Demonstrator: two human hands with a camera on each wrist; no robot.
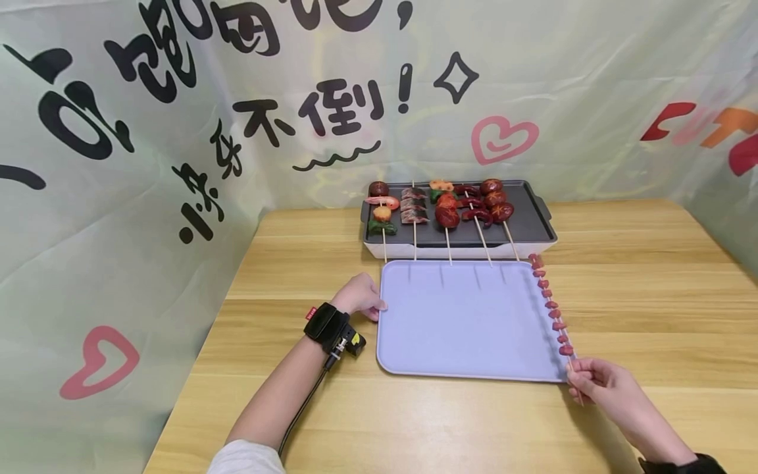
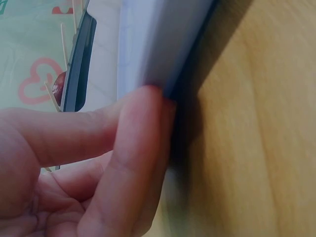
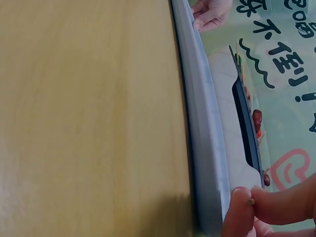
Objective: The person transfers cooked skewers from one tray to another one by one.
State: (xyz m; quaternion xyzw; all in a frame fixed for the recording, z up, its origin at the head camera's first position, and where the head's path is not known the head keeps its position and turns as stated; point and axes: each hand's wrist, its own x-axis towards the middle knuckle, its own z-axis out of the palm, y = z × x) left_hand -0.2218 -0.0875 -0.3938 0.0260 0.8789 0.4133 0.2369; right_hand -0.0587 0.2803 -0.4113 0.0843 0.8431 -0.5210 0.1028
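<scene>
A flat lavender tray (image 1: 462, 322) lies on the table in front of the grill. My left hand (image 1: 360, 296) pinches its left edge between thumb and fingers; the left wrist view shows the fingertips (image 2: 140, 118) right at the rim. At the tray's right side, my right hand (image 1: 604, 383) pinches the bare stick of a skewer (image 1: 555, 314) threaded with several small red meat pieces. This skewer runs along the tray's right edge, its far tip near the grill. In the right wrist view the stick's end (image 3: 252, 201) pokes out between thumb and finger.
Behind the tray stands a grill with a dark plate (image 1: 524, 220) and white base. Several skewers lie on it, among them mushrooms (image 1: 502, 211) and sliced fish-like pieces (image 1: 414, 205), sticks pointing toward the tray. A printed cloth (image 1: 355, 59) hangs behind the wooden table (image 1: 639, 289).
</scene>
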